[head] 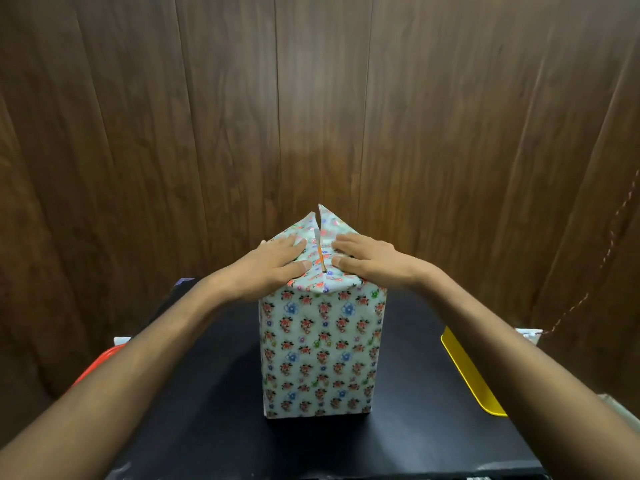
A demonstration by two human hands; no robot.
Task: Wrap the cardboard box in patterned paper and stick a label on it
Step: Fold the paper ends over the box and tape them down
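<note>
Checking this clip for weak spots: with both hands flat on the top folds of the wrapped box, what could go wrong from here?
1. The two top flaps stand apart with a gap showing something orange beneath; lifting the left hand or right hand may let them spring up.
2. The box stands tall on the black table; uneven pressing could tip it.
3. No tape or label is visible, so reaching for one likely frees a flap.

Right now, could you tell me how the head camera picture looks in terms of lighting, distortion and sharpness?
In the head view, the wide lens bows the wooden wall planks outward at the edges; light is soft and even, brightest on the wrapped box, with the black table dark and low in detail; the left hand and right hand are sharp, and the yellow tray is cut off at the right.
</note>
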